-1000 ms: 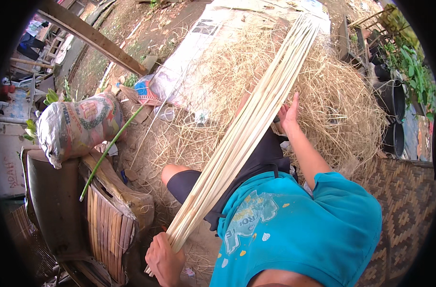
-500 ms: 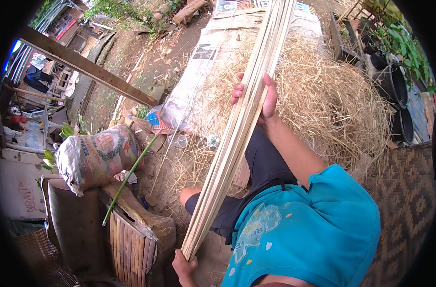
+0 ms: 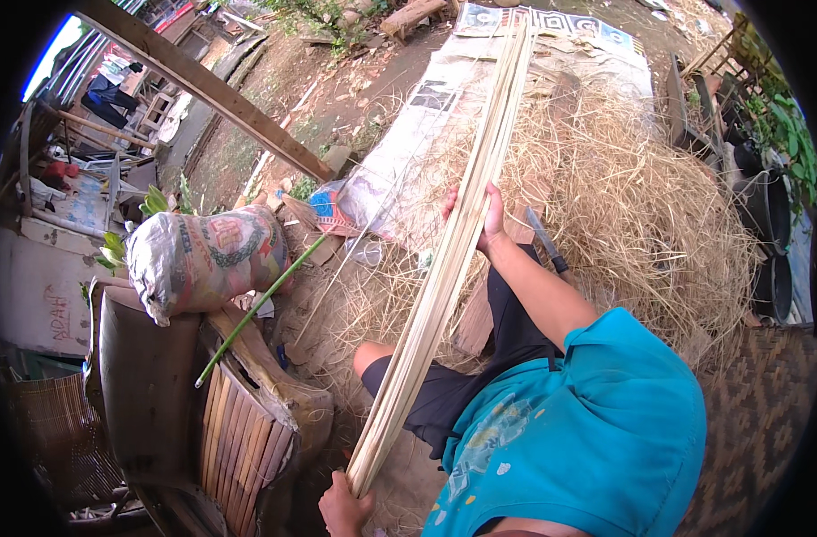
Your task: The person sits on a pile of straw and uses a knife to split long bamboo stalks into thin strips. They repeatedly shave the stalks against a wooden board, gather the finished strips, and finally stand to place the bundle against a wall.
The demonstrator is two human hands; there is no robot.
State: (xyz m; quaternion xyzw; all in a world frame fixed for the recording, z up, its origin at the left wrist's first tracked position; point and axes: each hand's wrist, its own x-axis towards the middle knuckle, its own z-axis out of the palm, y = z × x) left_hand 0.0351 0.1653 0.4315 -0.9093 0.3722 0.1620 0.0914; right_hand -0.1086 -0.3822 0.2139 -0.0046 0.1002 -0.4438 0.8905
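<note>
A long bundle of thin, pale bamboo strips (image 3: 426, 309) slants across the middle, from low on the left to the far sheet. My left hand (image 3: 346, 506) is closed around its near end. Further up, my right hand (image 3: 491, 217) wraps the bundle, fingertips on its left side and thumb on the right. Close to the right forearm lies a knife (image 3: 544, 237) with a dark handle, partly over the shavings. Beneath the bundle, by my leg, a wooden board (image 3: 474, 324) shows in part.
A heap of straw-like shavings (image 3: 641, 206) covers much of a pale sheet (image 3: 435, 94). To the left are a stuffed sack (image 3: 207, 255), a green bamboo stick (image 3: 256, 311) and a slatted bamboo seat (image 3: 238, 438). Black pots (image 3: 766, 210) stand at right, near woven matting (image 3: 757, 403).
The view has shifted, so the surroundings sit lower and further right. The knife beside my right forearm has come into sight. Both hands keep hold of the bundle.
</note>
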